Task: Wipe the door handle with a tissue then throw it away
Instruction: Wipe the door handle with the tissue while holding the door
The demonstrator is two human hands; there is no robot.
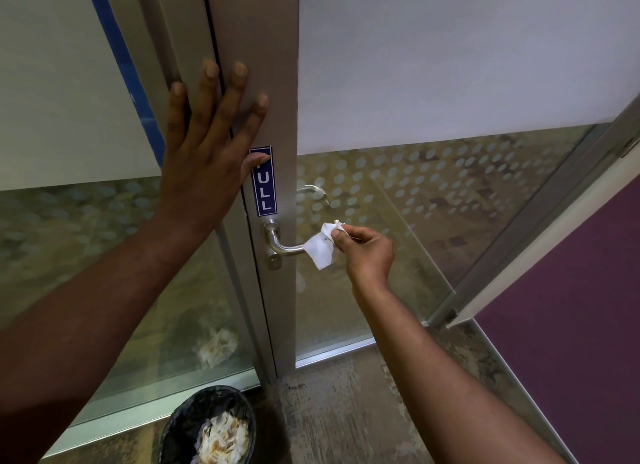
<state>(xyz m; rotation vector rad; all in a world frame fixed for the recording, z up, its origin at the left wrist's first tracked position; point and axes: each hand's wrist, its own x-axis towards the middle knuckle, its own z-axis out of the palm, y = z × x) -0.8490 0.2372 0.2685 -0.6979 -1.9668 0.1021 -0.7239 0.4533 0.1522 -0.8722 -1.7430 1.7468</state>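
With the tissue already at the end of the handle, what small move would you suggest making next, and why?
Probably slide the tissue along the handle toward the door. The right hand pinches it at the lever's free end, so the bare stretch up to the round base looks unwiped. The left hand lies flat on the door frame, bracing it. The bin below can wait.

Setting: office-type interior, per aluminium-framed glass door [256, 124] with frosted dots, blue PULL sign [265, 186], mesh wastebasket [180, 425], purple partition [571, 308].
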